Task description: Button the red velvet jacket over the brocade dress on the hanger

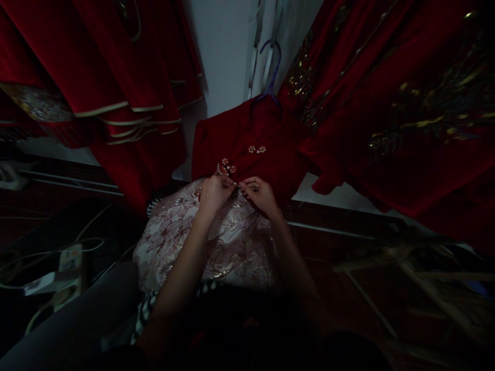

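Observation:
A red jacket [216, 134] hangs on a purple-blue hanger [275, 77] in front of me. On its chest is a pair of pearly flower-shaped fasteners [257, 150], and another jewelled ornament [225, 167] lies at the left above my hands. My left hand [218, 191] is closed in a pinch at the jacket's lower front. Close beside it, my right hand [260, 194] pinches too, its fingertips nearly meeting the left ones. What sits between the fingertips is too small and dark to make out. Pale floral brocade cloth [166, 237] lies below, over my lap.
Red garments with gold trim [127, 108] hang at the left. Red garments with gold sequins [425, 113] hang at the right. A power strip with cables [71, 260] lies at lower left. Wooden slats [410, 268] lie on the dark floor at right.

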A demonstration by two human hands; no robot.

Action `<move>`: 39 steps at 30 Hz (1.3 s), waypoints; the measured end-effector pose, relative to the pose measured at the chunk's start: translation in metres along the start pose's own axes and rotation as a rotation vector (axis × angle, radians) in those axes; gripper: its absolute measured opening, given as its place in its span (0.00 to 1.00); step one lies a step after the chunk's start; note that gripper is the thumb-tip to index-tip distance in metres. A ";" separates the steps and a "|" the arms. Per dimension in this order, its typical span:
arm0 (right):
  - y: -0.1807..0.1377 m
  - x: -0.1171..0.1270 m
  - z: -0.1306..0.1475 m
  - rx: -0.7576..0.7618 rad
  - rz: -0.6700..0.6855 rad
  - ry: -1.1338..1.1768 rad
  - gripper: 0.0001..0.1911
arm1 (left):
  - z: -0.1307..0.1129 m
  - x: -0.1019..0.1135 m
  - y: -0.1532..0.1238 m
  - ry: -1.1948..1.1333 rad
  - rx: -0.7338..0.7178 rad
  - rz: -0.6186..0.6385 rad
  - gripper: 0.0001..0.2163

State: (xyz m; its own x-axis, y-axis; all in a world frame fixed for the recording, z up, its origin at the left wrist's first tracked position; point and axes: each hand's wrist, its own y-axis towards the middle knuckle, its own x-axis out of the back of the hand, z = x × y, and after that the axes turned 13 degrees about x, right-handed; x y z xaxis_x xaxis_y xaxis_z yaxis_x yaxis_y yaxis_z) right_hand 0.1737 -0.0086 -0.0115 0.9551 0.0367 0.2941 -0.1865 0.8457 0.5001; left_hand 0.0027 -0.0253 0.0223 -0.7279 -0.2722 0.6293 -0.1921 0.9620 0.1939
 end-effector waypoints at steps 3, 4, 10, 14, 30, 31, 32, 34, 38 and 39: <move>0.000 -0.001 0.000 0.002 -0.012 0.012 0.16 | -0.005 0.004 -0.003 0.040 0.061 0.085 0.05; 0.000 -0.002 0.000 0.004 -0.012 0.010 0.16 | -0.006 0.005 -0.004 0.051 0.080 0.109 0.05; -0.001 -0.005 0.004 0.044 0.000 -0.055 0.13 | -0.004 0.005 -0.002 0.122 0.101 0.118 0.10; -0.001 -0.005 0.009 0.066 0.036 -0.070 0.12 | -0.001 0.005 0.000 0.108 0.096 0.140 0.08; -0.002 -0.008 0.004 0.073 -0.007 -0.091 0.15 | -0.005 0.010 -0.007 0.184 0.025 0.100 0.07; -0.002 -0.008 0.004 0.072 -0.003 -0.091 0.15 | -0.003 0.010 -0.006 0.172 0.017 0.107 0.07; -0.002 -0.008 0.003 0.071 0.002 -0.089 0.14 | -0.002 0.010 -0.005 0.156 0.010 0.118 0.07; -0.002 -0.009 0.002 0.067 0.005 -0.082 0.14 | 0.003 0.010 -0.002 0.114 -0.012 0.151 0.07; -0.002 -0.013 0.002 0.051 -0.006 -0.076 0.12 | 0.014 0.008 0.005 0.021 -0.058 0.248 0.07; -0.003 -0.015 0.002 0.049 -0.012 -0.080 0.12 | 0.016 0.007 0.006 0.018 -0.072 0.264 0.07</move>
State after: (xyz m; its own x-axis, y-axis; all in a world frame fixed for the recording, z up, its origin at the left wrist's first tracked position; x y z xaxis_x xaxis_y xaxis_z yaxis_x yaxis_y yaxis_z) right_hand 0.1597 -0.0124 -0.0157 0.9362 -0.0181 0.3511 -0.1876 0.8189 0.5425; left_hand -0.0141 -0.0214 0.0155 -0.7344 -0.0135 0.6785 0.0499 0.9960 0.0739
